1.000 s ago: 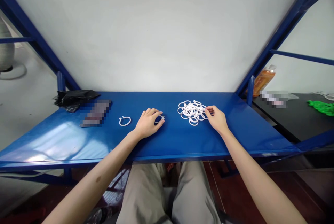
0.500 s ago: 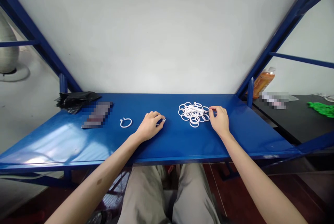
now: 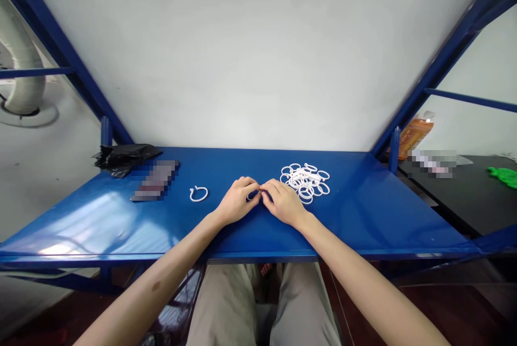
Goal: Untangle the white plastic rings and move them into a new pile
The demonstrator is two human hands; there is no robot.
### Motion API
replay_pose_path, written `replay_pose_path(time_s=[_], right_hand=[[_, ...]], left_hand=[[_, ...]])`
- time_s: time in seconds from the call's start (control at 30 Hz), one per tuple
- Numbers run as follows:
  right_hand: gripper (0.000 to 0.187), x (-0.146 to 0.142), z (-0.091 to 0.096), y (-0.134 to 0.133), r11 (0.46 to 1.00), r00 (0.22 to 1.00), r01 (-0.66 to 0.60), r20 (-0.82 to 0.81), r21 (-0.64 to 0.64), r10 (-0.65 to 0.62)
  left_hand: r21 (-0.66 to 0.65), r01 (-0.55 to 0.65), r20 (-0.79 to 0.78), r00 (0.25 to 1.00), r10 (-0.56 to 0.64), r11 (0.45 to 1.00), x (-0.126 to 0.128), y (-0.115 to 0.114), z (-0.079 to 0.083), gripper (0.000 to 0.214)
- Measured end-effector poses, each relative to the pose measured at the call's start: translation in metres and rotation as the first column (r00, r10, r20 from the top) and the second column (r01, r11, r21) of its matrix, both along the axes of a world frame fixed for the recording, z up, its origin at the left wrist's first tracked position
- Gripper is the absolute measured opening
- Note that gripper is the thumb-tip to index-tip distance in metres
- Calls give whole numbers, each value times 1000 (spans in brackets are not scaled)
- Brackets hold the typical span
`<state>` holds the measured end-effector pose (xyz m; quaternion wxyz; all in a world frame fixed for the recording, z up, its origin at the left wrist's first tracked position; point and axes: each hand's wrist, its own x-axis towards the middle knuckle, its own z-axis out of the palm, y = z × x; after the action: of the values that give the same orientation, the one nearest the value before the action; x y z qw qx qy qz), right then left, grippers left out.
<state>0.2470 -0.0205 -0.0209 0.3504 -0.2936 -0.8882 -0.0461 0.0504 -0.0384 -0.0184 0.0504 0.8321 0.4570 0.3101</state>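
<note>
My left hand [image 3: 237, 202] and my right hand [image 3: 284, 202] meet fingertip to fingertip at the middle of the blue table [image 3: 363, 211]. Both have curled fingers pinched on a small white ring that is almost hidden between them. A pile of several white plastic rings [image 3: 306, 181] lies just right of my right hand. One single white ring [image 3: 198, 193] lies apart on the table, left of my left hand.
A black crumpled bag [image 3: 123, 156] and a blurred flat object [image 3: 155, 180] lie at the table's left end. Blue frame posts rise at both back corners. An orange bottle [image 3: 414, 132] and a green item [image 3: 504, 175] are on the dark bench to the right.
My right hand left the ring pile and moved left to join my left hand at the ring it held. The view shifted slightly.
</note>
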Motion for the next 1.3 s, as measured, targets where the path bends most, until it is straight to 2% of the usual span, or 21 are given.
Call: replay_pose_path(time_s=[0.23, 0.67, 1.07, 1.3], right_hand=[[16, 8, -3, -5, 999, 999, 37, -30, -9, -37], [13, 11, -5, -4, 988, 991, 100, -75, -120, -109], [14, 11, -3, -5, 982, 989, 105, -87, -157, -119], [15, 12, -3, -5, 982, 989, 98, -91, -165, -114]], left_hand=[[9, 72, 8, 997, -72, 997, 4, -8, 7, 12], [-48, -46, 70, 996, 49, 998, 5, -11, 2, 7], [31, 7, -28, 1000, -6, 999, 5, -9, 3, 12], [17, 13, -48, 999, -12, 1000, 5, -10, 4, 14]])
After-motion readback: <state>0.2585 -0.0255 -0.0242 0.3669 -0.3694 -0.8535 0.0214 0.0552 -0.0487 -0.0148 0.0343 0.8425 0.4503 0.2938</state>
